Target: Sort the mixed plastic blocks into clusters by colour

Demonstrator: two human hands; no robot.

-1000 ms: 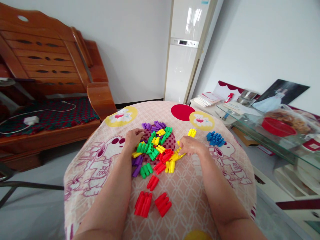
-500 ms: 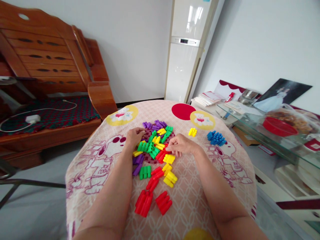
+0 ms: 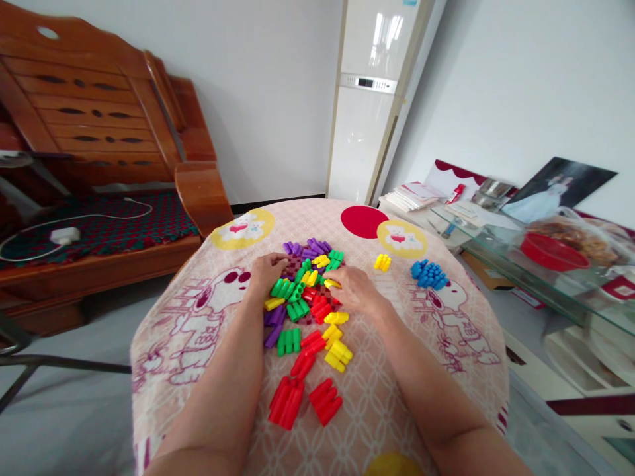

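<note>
My right hand [image 3: 353, 289] is over the right side of a pile of plastic toy blocks, its fingers closed on a yellow block [image 3: 332, 283]. At the pile's left edge my left hand [image 3: 269, 270] rests with its fingers stretched out, and nothing shows in it. Between the hands lie green blocks [image 3: 298, 309], red blocks [image 3: 320, 308] and yellow pieces [image 3: 310, 277]. Purple blocks [image 3: 317, 248] are at the back of the pile. Closer to me are a green block [image 3: 288, 342], yellow blocks [image 3: 339, 356] and red blocks [image 3: 286, 402].
On the patterned tablecloth [image 3: 377, 410], a blue block group [image 3: 429, 274] and a small yellow block group [image 3: 382, 262] lie to the right. A glass-topped stand [image 3: 501, 254] holds a red bowl [image 3: 555, 252]. A wooden bench [image 3: 99, 258] stands at the left.
My right hand has taken hold of a yellow block in the pile and lifted slightly back and up. Red pieces beneath are more visible. The left hand has stayed in place.
</note>
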